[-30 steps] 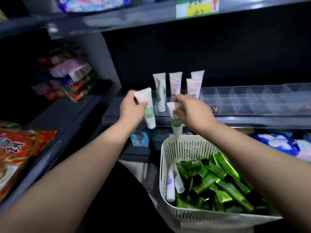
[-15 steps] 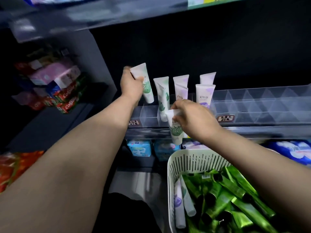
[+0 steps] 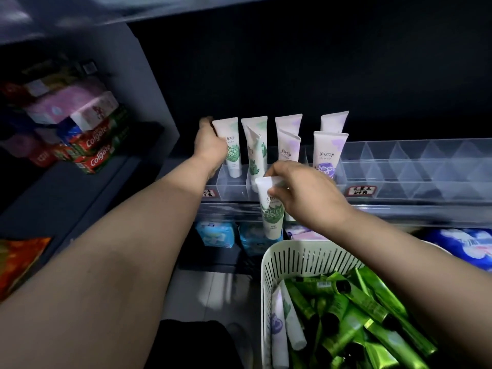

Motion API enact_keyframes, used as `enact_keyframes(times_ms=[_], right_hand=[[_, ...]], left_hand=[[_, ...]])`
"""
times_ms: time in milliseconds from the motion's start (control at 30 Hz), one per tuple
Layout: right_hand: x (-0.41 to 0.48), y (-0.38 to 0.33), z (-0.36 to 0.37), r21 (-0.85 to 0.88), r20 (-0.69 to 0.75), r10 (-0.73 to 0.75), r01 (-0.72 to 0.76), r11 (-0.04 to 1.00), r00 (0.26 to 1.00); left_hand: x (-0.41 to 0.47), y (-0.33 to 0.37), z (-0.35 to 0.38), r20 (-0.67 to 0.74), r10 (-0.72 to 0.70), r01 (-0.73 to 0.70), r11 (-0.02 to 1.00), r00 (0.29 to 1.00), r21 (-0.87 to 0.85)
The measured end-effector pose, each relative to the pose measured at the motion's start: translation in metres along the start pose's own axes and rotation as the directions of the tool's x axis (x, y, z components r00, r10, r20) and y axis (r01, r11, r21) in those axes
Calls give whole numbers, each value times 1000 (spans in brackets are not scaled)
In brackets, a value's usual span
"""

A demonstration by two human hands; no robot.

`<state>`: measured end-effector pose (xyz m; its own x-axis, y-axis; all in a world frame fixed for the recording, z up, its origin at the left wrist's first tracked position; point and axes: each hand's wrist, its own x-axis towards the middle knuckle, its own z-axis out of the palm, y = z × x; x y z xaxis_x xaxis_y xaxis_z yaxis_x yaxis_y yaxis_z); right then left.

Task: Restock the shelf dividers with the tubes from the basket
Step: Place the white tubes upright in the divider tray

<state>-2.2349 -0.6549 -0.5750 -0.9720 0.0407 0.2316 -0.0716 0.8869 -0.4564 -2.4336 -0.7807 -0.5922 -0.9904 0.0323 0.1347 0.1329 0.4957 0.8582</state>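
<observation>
Sitting nearest, the white slotted basket [image 3: 269,265] holds shiny green tubes [image 3: 370,304] and two white tubes [image 3: 292,334]. Above it the right hand [image 3: 306,198] pinches the flat top of a soft white leaf tube [image 3: 271,214], which hangs cap down in front of the shelf edge. Farther back, clear plastic dividers [image 3: 415,166] hold standing tubes [image 3: 330,153], white with green or purple marks. The left hand [image 3: 210,145] grips the end tube [image 3: 231,147] in the leftmost slot.

Basket [image 3: 306,259] (near side) past bottom edge
</observation>
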Motion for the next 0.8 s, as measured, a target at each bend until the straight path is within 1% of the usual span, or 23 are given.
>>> enact_keyframes(times_ms=[100,233,267,300,367,433,467,533,600,700,800], right_hand=[[1,-6,-1,3,-10,-8,8,1000,1000],[9,-24,-1,-46,-47,-44,42,998,998],[12,-29,-1,-76,-62,-66,61,995,996],[16,-36,0,-117,-81,-96,87,989,992],[24,-48,-1,-194,-115,-148,124,973,982],[35,-58,-3,-241,-151,-166,126,962,975],[42,-62,-4,-259,-174,-168,119,958,970],[55,-67,-5,-273,-219,-170,107,956,961],[67,-70,-4,-265,-240,-155,89,960,958],[81,-75,4,-233,-258,-116,55,971,959],[88,-75,17,-260,-231,-97,35,965,968]], left_hand=[[-17,4,-11,-7,-11,11,998,1000,-56],[-63,-2,-34,-97,16,-13,999,995,32],[-78,-7,-37,-101,27,-21,998,995,63],[-94,-14,-42,-97,54,-44,993,994,106],[-120,-27,-49,-48,132,-113,952,990,285],[-137,-35,-54,37,192,-185,853,981,489],[-141,-37,-58,59,200,-199,806,978,558],[-141,-40,-64,65,191,-188,748,979,636],[-141,-44,-67,63,169,-168,730,984,662],[-138,-53,-69,69,111,-129,749,991,650],[-135,-57,-68,89,101,-135,758,991,638]])
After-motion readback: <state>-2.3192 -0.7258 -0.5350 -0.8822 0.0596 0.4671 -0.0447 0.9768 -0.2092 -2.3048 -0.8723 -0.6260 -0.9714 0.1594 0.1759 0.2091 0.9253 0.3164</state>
